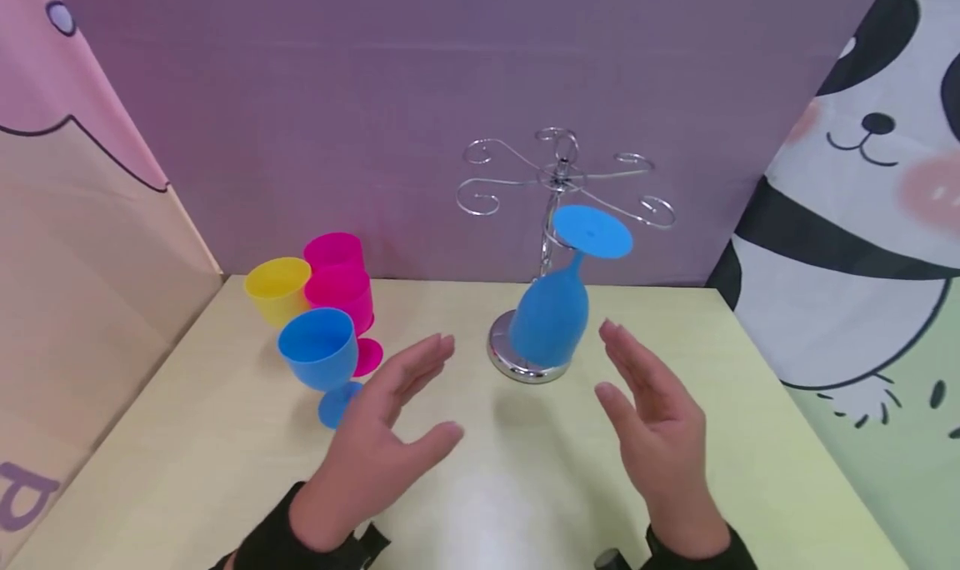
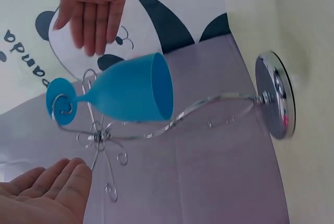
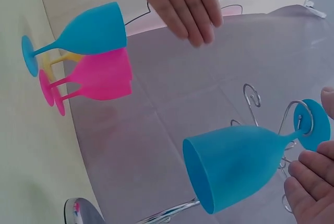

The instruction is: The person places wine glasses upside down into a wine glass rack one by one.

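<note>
A blue goblet (image 1: 551,316) hangs upside down by its foot from a curled arm of a silver metal glass rack (image 1: 546,253). My left hand (image 1: 382,445) is held in the air to the left of it, fingers straight and thumb apart. On the other side my right hand (image 1: 656,428) is raised too, its fingertips close to the goblet's bowl in the head view. Both palms face inward and neither holds anything. The right wrist view shows the hanging goblet (image 3: 235,164) with its foot in the hook, beside the right fingers (image 3: 310,182).
At the left stand a second blue goblet (image 1: 318,349), a yellow goblet (image 1: 277,291) and two pink goblets, the nearer pink goblet (image 1: 341,295) behind the blue one. The rack's round base (image 1: 528,374) sits on the pale table (image 1: 465,503). A purple cloth (image 1: 300,120) hangs behind.
</note>
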`<state>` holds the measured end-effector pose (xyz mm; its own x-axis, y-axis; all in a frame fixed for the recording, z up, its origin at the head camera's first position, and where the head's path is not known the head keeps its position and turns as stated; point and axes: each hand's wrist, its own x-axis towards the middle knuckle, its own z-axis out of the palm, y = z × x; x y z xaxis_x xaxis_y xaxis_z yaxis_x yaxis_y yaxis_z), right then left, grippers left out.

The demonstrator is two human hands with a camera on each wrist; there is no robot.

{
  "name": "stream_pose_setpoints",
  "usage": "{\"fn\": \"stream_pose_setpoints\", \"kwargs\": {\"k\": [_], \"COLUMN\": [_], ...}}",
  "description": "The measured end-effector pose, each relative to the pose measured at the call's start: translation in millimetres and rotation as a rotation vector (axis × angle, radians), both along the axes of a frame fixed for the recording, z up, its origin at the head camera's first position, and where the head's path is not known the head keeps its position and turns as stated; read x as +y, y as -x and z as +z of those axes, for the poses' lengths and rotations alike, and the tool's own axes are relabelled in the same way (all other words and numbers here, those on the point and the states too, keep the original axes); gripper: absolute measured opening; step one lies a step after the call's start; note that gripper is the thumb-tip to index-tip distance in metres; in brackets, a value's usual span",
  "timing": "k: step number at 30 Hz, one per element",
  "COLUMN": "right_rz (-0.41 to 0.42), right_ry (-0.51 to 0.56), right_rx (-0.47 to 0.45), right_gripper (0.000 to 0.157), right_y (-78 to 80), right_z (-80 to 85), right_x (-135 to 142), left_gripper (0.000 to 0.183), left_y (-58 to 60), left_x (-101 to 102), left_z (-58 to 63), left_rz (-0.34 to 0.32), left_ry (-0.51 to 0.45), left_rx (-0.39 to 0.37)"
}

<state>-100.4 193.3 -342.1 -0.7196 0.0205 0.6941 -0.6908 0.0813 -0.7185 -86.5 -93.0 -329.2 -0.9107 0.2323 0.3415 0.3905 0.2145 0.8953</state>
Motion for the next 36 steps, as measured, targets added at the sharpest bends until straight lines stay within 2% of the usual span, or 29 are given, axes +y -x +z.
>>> {"fn": "stream_pose_setpoints", "kwargs": {"k": [4, 7, 10, 14, 18, 21, 24, 27, 33, 36], "right_rz": [0.001, -0.004, -0.049, -0.114, -0.145, -0.180, -0.224, -0.278, -0.380, -0.424], "right_ry": [-0.018, -0.040, -0.101, -0.181, -0.251, -0.364, -0.495, -0.579, -0.683, -0.699], "right_rx": [0.017, 0.037, 0.065, 0.095, 0.080, 0.046, 0.052, 0.139, 0.412, 0.465], "right_gripper": [0.054, 0.054, 0.053, 0.053, 0.061, 0.070, 0.068, 0.074, 0.073, 0.073], "right_y": [-1.1, -0.3, 0.2, -1.0, -4.3, -7.5, -8.9, -5.1, 14.0, 27.8], "right_z": [-6.0, -9.9, -12.5, -13.6, -11.9, -9.7, -6.6, -2.6, 16.1, 27.7], "right_x": [-1, -1, -1, 3, 12, 20, 31, 40, 49, 50], "left_gripper": [0.075, 0.076, 0.077, 0.082, 0.086, 0.088, 0.089, 0.090, 0.094, 0.096], "left_y": [-17.0, -22.9, -25.4, -29.5, -31.2, -29.3, -26.6, -24.2, -17.2, -13.1], "left_x": [-19, -26, -28, -31, -35, -38, -42, -47, -57, -63], "left_z": [-5.0, -10.3, -16.4, -23.1, -26.8, -29.1, -31.1, -33.9, -39.3, -42.7], "left_rz": [0.077, 0.112, 0.144, 0.232, 0.297, 0.308, 0.320, 0.344, 0.398, 0.428], "left_ry": [0.052, 0.082, 0.105, 0.165, 0.205, 0.215, 0.213, 0.193, 0.117, 0.070], "left_rx": [0.012, 0.031, 0.054, 0.051, 0.059, 0.069, 0.083, 0.129, 0.260, 0.330]}}
